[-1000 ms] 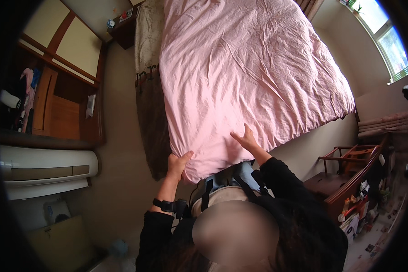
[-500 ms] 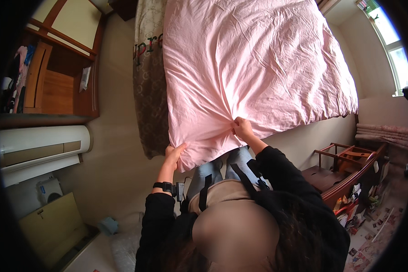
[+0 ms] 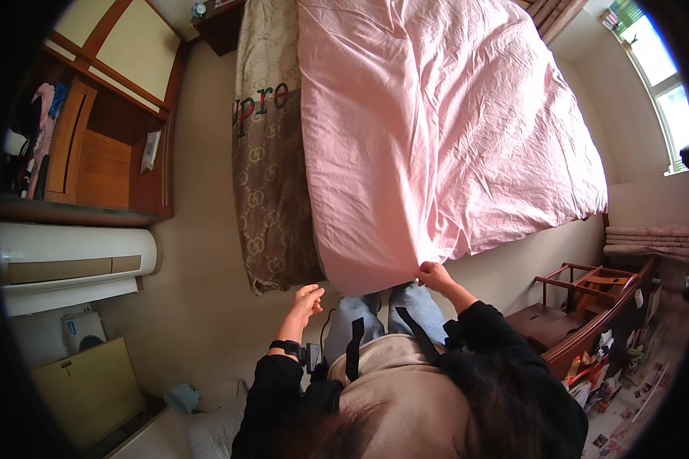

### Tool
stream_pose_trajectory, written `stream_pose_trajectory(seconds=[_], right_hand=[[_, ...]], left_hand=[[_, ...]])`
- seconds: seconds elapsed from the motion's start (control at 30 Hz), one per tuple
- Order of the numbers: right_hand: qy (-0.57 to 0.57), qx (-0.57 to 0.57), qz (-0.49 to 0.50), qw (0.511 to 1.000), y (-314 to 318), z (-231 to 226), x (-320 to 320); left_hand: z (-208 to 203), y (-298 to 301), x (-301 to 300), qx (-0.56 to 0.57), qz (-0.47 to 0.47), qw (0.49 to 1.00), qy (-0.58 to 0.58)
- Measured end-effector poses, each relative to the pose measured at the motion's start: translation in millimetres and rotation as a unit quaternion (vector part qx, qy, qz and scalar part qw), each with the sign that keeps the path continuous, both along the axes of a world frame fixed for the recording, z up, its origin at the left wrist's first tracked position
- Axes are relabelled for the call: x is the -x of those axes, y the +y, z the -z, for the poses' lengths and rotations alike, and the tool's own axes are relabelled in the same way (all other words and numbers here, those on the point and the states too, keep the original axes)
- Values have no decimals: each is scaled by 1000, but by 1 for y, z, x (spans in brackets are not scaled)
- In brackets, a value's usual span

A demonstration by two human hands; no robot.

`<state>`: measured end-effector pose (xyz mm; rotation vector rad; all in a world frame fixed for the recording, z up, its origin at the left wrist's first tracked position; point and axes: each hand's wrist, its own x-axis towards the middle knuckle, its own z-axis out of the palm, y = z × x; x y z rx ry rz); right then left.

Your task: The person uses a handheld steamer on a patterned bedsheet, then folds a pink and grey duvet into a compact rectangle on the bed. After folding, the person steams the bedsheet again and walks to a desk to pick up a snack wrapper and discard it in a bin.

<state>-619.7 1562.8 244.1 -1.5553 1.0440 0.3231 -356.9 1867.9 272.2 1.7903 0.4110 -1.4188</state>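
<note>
A pink duvet (image 3: 367, 168) lies over the bed, its near edge hanging down by my legs. My right hand (image 3: 439, 277) pinches that near edge, and folds run up the cloth from the fingers. Just off the duvet's near left corner, my left hand (image 3: 306, 302) holds nothing, its fingers loosely bent and apart from the cloth. Beneath the duvet, a brown and cream patterned bed cover (image 3: 275, 199) shows along the left side, with stitched coloured lettering on it.
On the left stand a wooden wardrobe (image 3: 103, 164) with clothes in it and a white air conditioner (image 3: 76, 256). A wooden chair (image 3: 582, 287) is at the right, near a window (image 3: 666, 96). A dark nightstand (image 3: 220, 29) stands by the bed's far left.
My left hand has let go of the duvet's corner. The right hand has come nearer to me with the edge, and the gathered folds at the left have smoothed out.
</note>
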Motion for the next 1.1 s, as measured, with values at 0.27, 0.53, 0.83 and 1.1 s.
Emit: stream_pose_trajectory(seconds=[0.27,0.53,0.83,1.1], right_hand=[[62,65,34,995,-28,-1,7],[98,20,419,903,-49,109,88],[144,374,163,902,-146,148,102],[87,-53,638,763,-95,140,195]], left_hand=[[99,-31,2,-85,74,988,-108],[188,-51,34,-65,56,990,-114],[122,-48,34,2,-88,993,-76],[65,-53,17,-21,-145,980,-132]])
